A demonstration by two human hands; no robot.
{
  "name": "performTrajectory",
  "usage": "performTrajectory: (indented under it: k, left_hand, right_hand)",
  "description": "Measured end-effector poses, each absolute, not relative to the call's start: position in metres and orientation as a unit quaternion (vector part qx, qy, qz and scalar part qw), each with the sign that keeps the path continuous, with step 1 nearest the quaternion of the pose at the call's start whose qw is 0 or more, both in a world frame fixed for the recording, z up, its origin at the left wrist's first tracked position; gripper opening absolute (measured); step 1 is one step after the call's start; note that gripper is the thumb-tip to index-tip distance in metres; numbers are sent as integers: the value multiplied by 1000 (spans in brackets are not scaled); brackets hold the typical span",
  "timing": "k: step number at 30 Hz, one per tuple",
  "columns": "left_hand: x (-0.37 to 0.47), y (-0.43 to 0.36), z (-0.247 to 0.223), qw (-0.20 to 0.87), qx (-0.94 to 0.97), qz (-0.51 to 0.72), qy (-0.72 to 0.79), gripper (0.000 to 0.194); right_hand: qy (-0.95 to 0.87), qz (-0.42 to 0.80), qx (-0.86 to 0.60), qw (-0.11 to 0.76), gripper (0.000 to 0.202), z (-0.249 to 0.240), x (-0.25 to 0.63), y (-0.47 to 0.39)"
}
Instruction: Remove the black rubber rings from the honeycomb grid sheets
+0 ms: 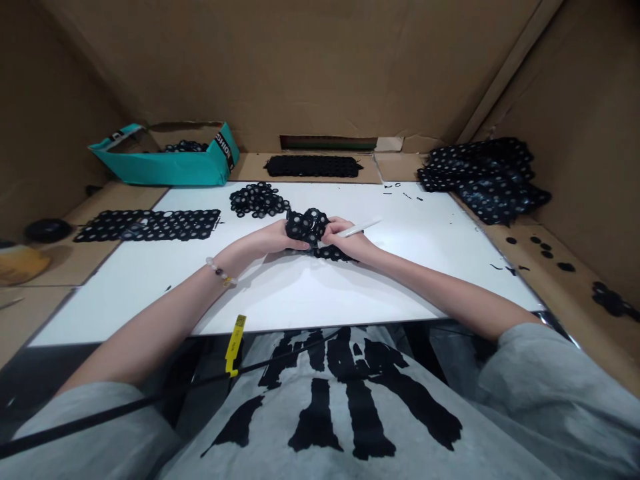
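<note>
Over the middle of the white board, my left hand (pixel 277 238) is closed on a bunched black sheet with rows of round holes (pixel 307 225). A flap of this sheet lies on the board below. My right hand (pixel 350 241) grips a slim white pen-shaped tool (pixel 361 227), its rear end pointing up and right. The tool's tip is hidden by the fingers and the sheet, so I cannot tell what it touches. Just beyond my left hand sits a heap of small black rings (pixel 259 200).
A teal box (pixel 170 167) with black pieces stands back left. Flat black perforated sheets (pixel 150 225) lie at left, another black strip (pixel 313 166) at the back. Stacked sheets (pixel 485 175) are back right. Black scraps (pixel 566 267) dot the right edge. Cardboard walls (pixel 325 67) enclose the board (pixel 400 287).
</note>
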State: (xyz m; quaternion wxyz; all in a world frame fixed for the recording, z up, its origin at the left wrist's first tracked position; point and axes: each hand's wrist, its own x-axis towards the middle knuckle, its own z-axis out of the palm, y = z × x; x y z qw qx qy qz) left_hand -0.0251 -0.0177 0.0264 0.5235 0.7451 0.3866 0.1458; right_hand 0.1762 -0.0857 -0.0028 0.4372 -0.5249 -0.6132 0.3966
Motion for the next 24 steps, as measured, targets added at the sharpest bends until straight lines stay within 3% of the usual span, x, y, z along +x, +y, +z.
performTrajectory:
  k: [13,24]
  left_hand:
    - [-25,-12,22,526,750,153,372,49]
    - [-21,-18,22,592,677,164,406,44]
  right_hand:
    - [-621,392,-520,436,16,-6,179,-83]
    - [-698,268,-539,389,15,0,169,-92]
